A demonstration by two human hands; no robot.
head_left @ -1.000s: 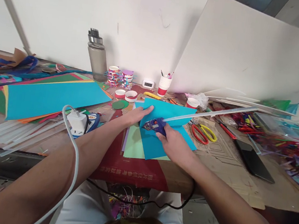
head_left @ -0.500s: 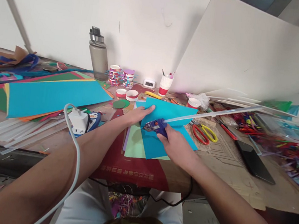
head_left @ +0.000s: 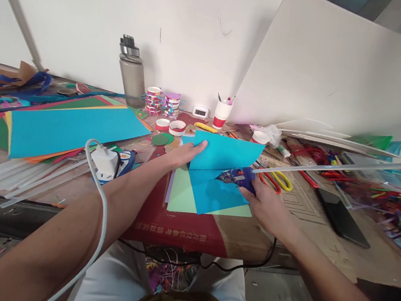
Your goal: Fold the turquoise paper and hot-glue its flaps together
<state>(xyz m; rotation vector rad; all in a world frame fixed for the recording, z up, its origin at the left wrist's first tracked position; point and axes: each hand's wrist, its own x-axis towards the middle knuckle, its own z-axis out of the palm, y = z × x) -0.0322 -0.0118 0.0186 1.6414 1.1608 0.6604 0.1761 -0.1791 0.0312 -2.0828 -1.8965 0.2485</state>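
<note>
A folded sheet of blue paper (head_left: 227, 151) lies on a pale green sheet (head_left: 180, 194), its upper flap raised along the crease. My left hand (head_left: 187, 155) pinches that flap at its left edge, thumb on the front. In my right hand (head_left: 267, 204) is a blue glue gun (head_left: 237, 176), its nozzle over the blue paper just below the crease. A long clear glue stick (head_left: 329, 168) juts out of the gun's back toward the right. Whether the nozzle touches the paper I cannot tell.
Coloured sheets (head_left: 72, 128), loose glue sticks (head_left: 13, 175) and a white plug adapter (head_left: 105, 161) lie left. A bottle (head_left: 132, 77) and paper cups (head_left: 222, 112) stand behind. Scissors (head_left: 280, 180) and a phone (head_left: 341, 217) are right. A black cord (head_left: 237, 269) hangs at the table's front.
My right hand has moved the glue gun rightward along the crease, and the glue stick has swung right with it. My left hand still holds the flap.
</note>
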